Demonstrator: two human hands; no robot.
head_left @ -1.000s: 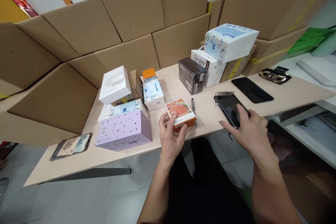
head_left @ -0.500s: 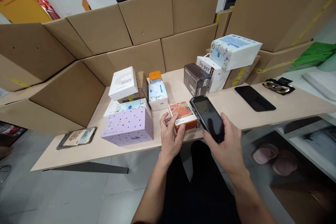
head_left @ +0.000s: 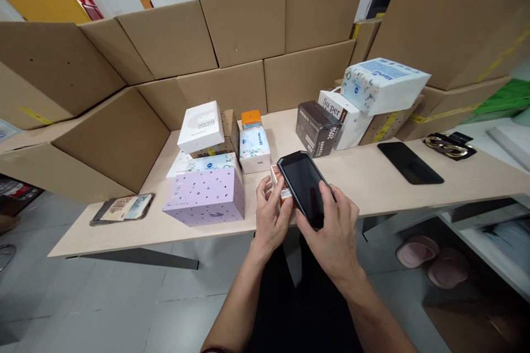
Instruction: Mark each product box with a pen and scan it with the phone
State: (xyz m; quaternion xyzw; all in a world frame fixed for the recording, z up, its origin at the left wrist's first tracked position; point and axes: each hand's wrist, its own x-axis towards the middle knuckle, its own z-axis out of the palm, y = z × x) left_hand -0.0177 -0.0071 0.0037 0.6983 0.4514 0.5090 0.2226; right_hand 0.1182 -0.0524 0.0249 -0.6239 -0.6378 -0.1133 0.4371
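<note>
My right hand is closed round a black handheld device like a rugged phone, its dark screen facing up. The device is tilted over a small orange-and-white box and covers most of it. My left hand grips the near left side of that box, thumb at the front and fingers on its top and side. To the left of my left hand stands a lilac box with a small dark pattern. Behind the hands is a white-and-blue tissue pack.
A white power bank box tops a stack at the left. Banknotes lie on a tray at the table's left end. At the right are a dark brown box, a tissue pack, a black phone and gold chain links. Cardboard boxes wall the back.
My right hand has moved the black device to the left, over the orange-and-white box, now hiding most of it. My left hand stays on the box. The view has shifted slightly.
</note>
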